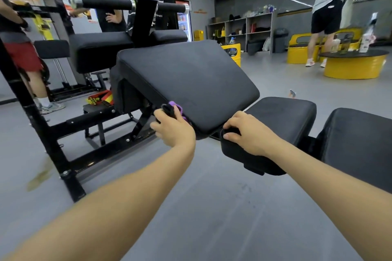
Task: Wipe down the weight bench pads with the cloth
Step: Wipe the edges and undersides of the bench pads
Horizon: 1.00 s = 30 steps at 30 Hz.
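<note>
A large black slanted bench pad point(186, 78) fills the middle of the view. My left hand point(172, 128) grips a purple cloth point(176, 106) against the pad's lower left edge, with a dark object also between its fingers. My right hand point(246, 133) curls over the top of a small black pad point(239, 154) just below the big pad's near corner. A flat seat pad point(282, 112) lies to the right, and another black pad point(360, 133) sits at the far right.
The bench's black steel frame point(53, 146) runs along the left floor. A roller pad bar point(106, 3) stands behind. People stand at the left and back right. Yellow round tables point(354, 65) and a shelf unit point(239, 32) sit across the grey floor.
</note>
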Tool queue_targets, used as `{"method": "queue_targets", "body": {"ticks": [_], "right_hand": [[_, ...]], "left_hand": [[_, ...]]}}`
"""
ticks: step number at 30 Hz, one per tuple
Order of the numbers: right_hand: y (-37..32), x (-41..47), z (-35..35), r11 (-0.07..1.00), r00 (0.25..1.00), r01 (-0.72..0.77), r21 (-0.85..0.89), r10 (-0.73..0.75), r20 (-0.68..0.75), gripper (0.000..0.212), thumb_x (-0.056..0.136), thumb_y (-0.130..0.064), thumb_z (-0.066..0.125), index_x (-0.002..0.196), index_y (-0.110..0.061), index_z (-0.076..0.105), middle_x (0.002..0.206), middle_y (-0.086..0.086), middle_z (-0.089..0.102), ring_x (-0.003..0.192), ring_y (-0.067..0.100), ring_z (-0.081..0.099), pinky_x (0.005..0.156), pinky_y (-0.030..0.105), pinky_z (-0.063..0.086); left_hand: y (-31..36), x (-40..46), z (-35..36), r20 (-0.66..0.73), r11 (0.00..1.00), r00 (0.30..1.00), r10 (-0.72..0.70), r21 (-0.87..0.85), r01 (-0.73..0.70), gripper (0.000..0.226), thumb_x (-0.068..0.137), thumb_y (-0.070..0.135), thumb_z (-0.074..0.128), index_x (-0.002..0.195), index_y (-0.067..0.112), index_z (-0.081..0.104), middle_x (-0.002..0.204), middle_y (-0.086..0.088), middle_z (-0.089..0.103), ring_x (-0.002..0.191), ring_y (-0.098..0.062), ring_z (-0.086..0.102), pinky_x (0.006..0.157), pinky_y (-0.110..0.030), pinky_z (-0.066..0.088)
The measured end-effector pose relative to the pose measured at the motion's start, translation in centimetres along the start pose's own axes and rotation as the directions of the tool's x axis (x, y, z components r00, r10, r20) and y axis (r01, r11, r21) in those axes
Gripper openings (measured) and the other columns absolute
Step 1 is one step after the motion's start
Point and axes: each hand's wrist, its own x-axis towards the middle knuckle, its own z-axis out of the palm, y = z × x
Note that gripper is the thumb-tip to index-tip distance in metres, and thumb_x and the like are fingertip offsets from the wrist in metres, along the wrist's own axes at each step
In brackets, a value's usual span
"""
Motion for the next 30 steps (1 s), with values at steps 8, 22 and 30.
{"method": "queue_targets", "body": {"ticks": [8,22,30], "right_hand": [[0.2,-0.2,-0.1,1.000,1.000,-0.004,0.021,0.004,-0.031,0.027,0.091,-0.029,0.058,0.114,-0.015,0.061,0.118,0.003,0.049,0.111,0.021,0.046,0.094,0.030,0.039],[2.8,-6.4,-4.9,0.961,0.951,-0.273,-0.034,0.265,-0.158,0.028,0.090,-0.024,0.060,0.116,-0.012,0.062,0.117,0.007,0.056,0.111,0.026,0.053,0.096,0.034,0.042],[5.3,-9.7,-5.6,0.929,0.920,-0.365,-0.054,0.351,-0.177,0.020,0.089,-0.027,0.060,0.101,-0.012,0.065,0.101,0.006,0.062,0.091,0.025,0.057,0.082,0.038,0.049]], "left_hand": [[-0.6,-2.3,0.4,0.038,0.999,0.999,-0.037,-0.003,0.037,0.042,0.096,0.034,0.044,0.127,0.005,0.038,0.128,-0.022,0.037,0.112,-0.044,0.044,0.083,-0.042,0.038],[-0.5,-9.6,0.1,0.455,0.995,0.887,-0.080,-0.011,0.096,0.025,0.093,0.041,0.044,0.101,0.018,0.037,0.113,-0.009,0.038,0.101,-0.039,0.054,0.080,-0.050,0.052],[0.0,-11.4,1.0,0.295,0.992,0.947,-0.124,0.041,0.117,0.037,0.094,0.038,0.045,0.118,0.011,0.039,0.125,-0.015,0.036,0.110,-0.037,0.042,0.084,-0.046,0.042]]}}
